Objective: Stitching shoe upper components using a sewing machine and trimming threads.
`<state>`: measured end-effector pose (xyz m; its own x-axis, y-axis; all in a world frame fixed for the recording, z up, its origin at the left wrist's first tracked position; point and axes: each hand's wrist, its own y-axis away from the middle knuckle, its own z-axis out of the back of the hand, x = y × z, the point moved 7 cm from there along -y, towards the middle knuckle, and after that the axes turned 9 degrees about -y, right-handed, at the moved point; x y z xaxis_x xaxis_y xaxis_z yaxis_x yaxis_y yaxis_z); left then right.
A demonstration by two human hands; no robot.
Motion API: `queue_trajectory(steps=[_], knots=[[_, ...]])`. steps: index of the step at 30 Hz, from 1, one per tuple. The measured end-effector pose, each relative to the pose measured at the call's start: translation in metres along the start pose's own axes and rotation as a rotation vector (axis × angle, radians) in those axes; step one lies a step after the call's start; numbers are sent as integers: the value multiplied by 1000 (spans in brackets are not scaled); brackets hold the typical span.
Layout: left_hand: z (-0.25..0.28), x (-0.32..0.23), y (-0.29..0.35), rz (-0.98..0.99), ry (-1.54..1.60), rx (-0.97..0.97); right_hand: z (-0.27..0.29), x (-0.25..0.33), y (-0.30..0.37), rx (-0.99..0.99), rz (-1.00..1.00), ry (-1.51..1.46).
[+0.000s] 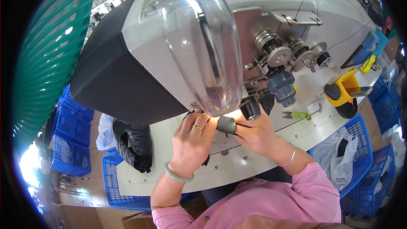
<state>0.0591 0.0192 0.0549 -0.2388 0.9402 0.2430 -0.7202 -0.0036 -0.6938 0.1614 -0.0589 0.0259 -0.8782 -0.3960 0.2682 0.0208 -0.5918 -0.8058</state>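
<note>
Both my hands are under the lit needle area of a sewing machine (169, 55), by its clear plastic guard (203, 51). A dark grey-green fabric piece (226, 124) with a textured weave lies between them, bent into a curve. My left hand (190, 138), with a ring and a pale bangle, grips its left side with fingers curled. My right hand (259, 135), wearing a thin bracelet, pinches its right side. Black material shows around the fingers; the needle and most fingertips are hidden behind the guard.
Left on the white table (178, 174) lies a stack of black shoe uppers (133, 144). At right are green thread snips (296, 115) and a yellow-and-black holder (342, 89). Blue crates (127, 193) flank the table; a green ribbed panel (53, 38) stands far left.
</note>
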Motion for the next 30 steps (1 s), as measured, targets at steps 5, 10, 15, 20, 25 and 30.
queue_trajectory(steps=[5, 10, 15, 20, 25, 30], knots=[[0, -2, 0, 12, -12, -26, -2, 0, 0, -15, -10, 6], [1, -1, -1, -5, 16, -32, -3, -1, 2, -3, -2, 15], [2, 1, 1, -8, 5, -42, -3, 2, 0, 16, -12, 8], [2, 1, 0, 10, 16, -37, -4, 1, 3, 32, -23, 23], [0, 20, 1, 190, 203, -134, -10, 0, 0, -31, -70, -9], [-1, 24, -1, 272, 237, -172, -7, -9, -5, -60, -39, -158]])
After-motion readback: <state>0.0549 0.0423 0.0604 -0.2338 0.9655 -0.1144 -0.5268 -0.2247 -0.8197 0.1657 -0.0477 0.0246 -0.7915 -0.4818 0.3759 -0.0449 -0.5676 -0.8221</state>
